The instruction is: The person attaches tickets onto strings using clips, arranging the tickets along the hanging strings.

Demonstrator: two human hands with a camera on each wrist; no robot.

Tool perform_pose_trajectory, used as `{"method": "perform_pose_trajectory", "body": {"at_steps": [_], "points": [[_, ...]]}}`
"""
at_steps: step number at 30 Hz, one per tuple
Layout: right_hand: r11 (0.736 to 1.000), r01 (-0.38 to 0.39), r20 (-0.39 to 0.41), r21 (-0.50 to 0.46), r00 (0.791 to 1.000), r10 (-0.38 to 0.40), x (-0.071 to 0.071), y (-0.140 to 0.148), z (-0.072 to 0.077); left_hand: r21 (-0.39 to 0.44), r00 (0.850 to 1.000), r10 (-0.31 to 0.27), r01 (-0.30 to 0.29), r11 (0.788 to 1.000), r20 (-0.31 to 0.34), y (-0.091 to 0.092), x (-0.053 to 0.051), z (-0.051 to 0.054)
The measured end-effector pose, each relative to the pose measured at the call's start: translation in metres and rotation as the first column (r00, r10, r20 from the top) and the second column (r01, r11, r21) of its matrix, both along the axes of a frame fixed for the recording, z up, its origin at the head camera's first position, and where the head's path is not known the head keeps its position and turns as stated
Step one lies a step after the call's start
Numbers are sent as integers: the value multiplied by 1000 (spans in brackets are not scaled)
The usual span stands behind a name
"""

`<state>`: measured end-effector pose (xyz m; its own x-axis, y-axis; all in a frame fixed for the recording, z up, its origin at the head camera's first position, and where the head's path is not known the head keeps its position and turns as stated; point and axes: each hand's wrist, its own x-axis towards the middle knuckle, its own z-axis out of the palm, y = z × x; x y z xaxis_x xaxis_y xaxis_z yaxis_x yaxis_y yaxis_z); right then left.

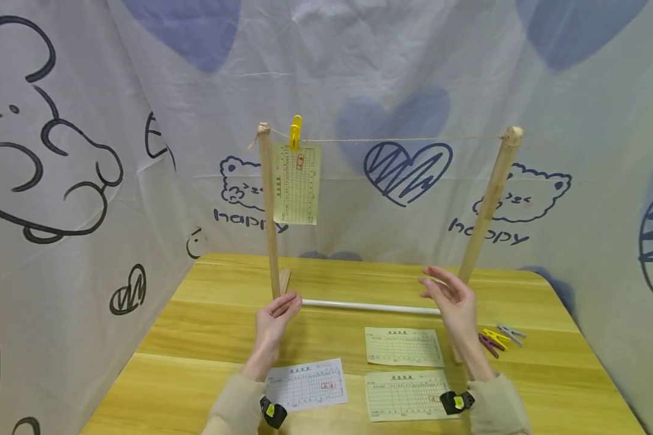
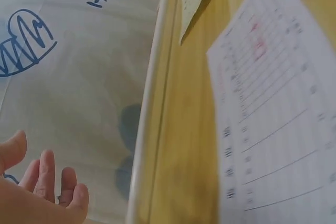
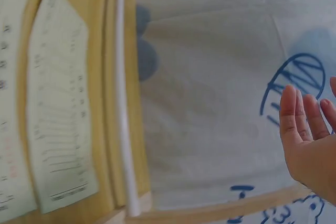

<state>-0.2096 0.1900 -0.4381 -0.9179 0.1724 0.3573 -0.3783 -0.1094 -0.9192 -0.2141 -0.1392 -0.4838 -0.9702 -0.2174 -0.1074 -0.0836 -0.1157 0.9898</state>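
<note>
My left hand [image 1: 274, 323] is raised near the foot of the left wooden post, its fingers loosely bent with nothing between them. Close to the right post, my right hand [image 1: 457, 305] hovers with relaxed fingers and holds nothing. A yellow clothespin [image 1: 295, 133] clips a pale yellow printed slip [image 1: 297, 184] to the string [image 1: 392, 140]. On the table lie a white printed slip [image 1: 307, 384], by my left forearm, and two pale yellow slips, an upper one [image 1: 402, 347] and a lower one [image 1: 405, 396], left of my right forearm.
The string runs between a left post [image 1: 272, 241] and a right post [image 1: 490, 205], with a white rod [image 1: 370, 307] low between them. Purple [image 1: 490, 345], yellow [image 1: 495, 338] and grey [image 1: 511, 333] clothespins lie at the right on the wooden table [image 1: 196, 338]. A patterned cloth [image 1: 326, 36] hangs behind.
</note>
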Motion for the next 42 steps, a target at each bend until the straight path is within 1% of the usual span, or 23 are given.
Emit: {"method": "perform_pose_trajectory", "body": {"at_steps": [4, 6, 9, 12, 14, 16, 18, 21, 23, 25, 28, 30, 33, 37, 39, 42], "points": [[997, 15, -13, -71, 1000, -16, 6, 8, -19, -31, 999, -33, 33, 999, -7, 3, 5, -9], [996, 33, -2, -81, 999, -34, 10, 13, -29, -43, 999, -53, 53, 998, 1, 5, 8, -13], [994, 78, 47, -81, 996, -75, 16, 21, -43, -54, 997, -80, 81, 995, 6, 5, 12, -18], [989, 124, 97, -78, 988, -116, 22, 30, -57, -81, 994, -105, 105, 991, -5, 4, 18, -21], [984, 154, 128, -86, 982, -143, 26, 36, -66, -107, 992, -128, 126, 986, -10, 2, 22, -23], [979, 183, 153, -91, 974, -168, 29, 42, -75, -134, 987, -158, 156, 979, -1, 0, 26, -25], [972, 204, 189, -121, 966, -179, 32, 47, -83, -162, 982, -189, 188, 969, 8, -3, 29, -28], [967, 204, 232, -152, 958, -166, 38, 57, -92, -189, 976, -219, 218, 957, 18, -6, 31, -33], [965, 208, 282, -160, 946, -157, 41, 62, -97, -208, 973, -229, 227, 951, 16, -7, 32, -36], [963, 218, 338, -157, 928, -155, 43, 67, -101, -230, 970, -240, 239, 943, 22, -7, 32, -38], [955, 258, 430, -146, 886, -173, 46, 73, -104, -270, 964, -261, 264, 926, 45, -6, 34, -40], [950, 274, 468, -150, 866, -176, 47, 76, -107, -292, 958, -277, 285, 913, 66, -5, 35, -40], [948, 284, 492, -142, 852, -181, 48, 79, -110, -312, 951, -297, 309, 898, 86, -4, 37, -40], [951, 278, 499, -137, 849, -176, 48, 84, -115, -340, 933, -351, 358, 870, 86, -3, 37, -42], [954, 270, 498, -134, 850, -170, 48, 86, -117, -347, 914, -399, 400, 848, 78, -3, 36, -43], [956, 257, 493, -141, 856, -157, 49, 89, -120, -354, 874, -481, 472, 807, 70, -3, 34, -46]]}}
